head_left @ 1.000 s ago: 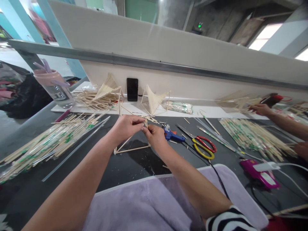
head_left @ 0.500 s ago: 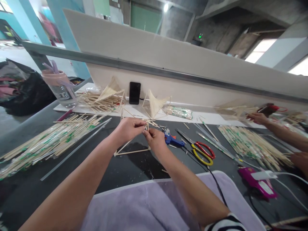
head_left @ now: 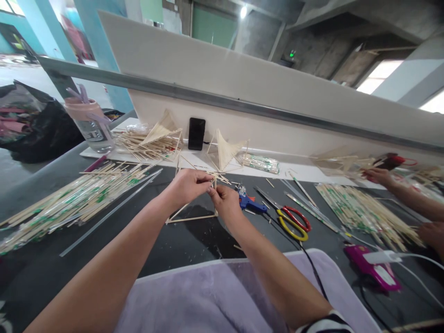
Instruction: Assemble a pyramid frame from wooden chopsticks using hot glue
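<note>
A small frame of thin wooden sticks (head_left: 193, 219) stands on the dark table in front of me. My left hand (head_left: 189, 187) pinches its upper corner between thumb and fingers. My right hand (head_left: 227, 202) is closed on the same corner from the right, fingertips almost meeting the left ones. The fingers hide the joint itself. Just right of my right hand lies a blue glue gun (head_left: 253, 204), and beyond it are scissors (head_left: 293, 223) with red and yellow handles. Behind my hands stands a finished-looking stick model (head_left: 226, 150) with a fanned, curved surface.
Bundles of sticks lie left (head_left: 86, 194) and right (head_left: 360, 208). A water bottle (head_left: 92, 127) stands back left; a phone (head_left: 196, 134) leans on the white partition (head_left: 243, 115). A purple cloth (head_left: 208, 296) covers the near edge. A co-worker's hand (head_left: 378, 176) works at right, near a magenta power strip (head_left: 373, 268).
The view has shifted slightly. Both my hands keep their pinch on the stick frame's corner, with hardly any movement. The co-worker's hand at the right has moved a little.
</note>
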The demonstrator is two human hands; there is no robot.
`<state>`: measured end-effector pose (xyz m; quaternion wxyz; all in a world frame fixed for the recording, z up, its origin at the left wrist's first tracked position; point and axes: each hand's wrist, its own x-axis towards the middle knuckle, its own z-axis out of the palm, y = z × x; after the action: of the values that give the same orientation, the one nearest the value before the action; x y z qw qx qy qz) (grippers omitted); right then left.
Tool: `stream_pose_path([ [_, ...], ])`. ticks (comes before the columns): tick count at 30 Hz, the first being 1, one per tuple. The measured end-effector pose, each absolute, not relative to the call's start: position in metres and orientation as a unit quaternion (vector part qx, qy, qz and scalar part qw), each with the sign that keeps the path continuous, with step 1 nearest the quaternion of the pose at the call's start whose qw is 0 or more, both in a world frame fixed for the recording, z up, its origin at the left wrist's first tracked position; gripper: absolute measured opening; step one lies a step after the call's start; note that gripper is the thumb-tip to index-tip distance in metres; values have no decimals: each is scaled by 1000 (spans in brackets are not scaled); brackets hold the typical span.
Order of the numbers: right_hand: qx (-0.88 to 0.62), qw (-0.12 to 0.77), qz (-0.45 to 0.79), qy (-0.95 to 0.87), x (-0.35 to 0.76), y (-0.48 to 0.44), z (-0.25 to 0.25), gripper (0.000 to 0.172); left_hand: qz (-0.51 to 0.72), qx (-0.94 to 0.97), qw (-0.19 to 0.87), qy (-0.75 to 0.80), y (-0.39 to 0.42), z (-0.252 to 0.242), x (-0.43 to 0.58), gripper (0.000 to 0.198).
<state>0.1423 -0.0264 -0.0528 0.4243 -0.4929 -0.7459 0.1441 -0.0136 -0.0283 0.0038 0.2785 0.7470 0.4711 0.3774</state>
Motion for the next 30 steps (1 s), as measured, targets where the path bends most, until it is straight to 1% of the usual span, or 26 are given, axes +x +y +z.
stream_pose_path([
  [30, -498, 408, 150, -750, 142, -25, -54, 42, 387, 741, 282, 471, -30, 7, -11, 23],
])
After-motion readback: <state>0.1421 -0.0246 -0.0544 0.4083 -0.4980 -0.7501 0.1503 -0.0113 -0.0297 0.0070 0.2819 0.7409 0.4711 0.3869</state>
